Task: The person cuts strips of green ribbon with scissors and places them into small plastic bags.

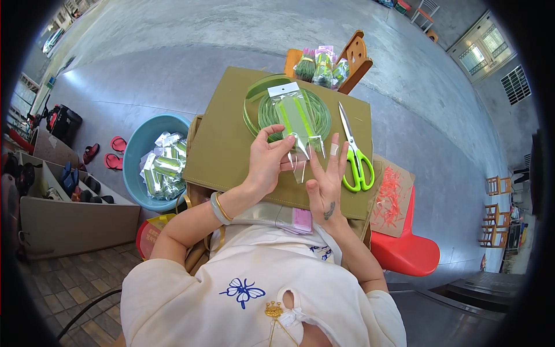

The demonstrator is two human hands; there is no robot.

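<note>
A clear plastic packet (296, 115) with green strips inside and a white top edge lies tilted over a coil of green ribbon-like strip (269, 113). My left hand (267, 159) pinches the packet's lower, open-looking end between thumb and fingers. Close by on the right, my right hand (328, 188) has its fingers spread, with a small white wrap on one finger; its fingertips are near the packet's loose flap. To the right of that hand rest scissors (359, 165) with bright green handles, blades pointing away.
The olive-covered table (222, 133) bears these things. A blue tub (132, 173) at left holds several filled packets. Beyond the table, a wooden chair (357, 58) carries bundled green items. A red chair (413, 248) at right supports cardboard with red scraps (390, 196). Flat plastic bags (260, 215) lie near my lap.
</note>
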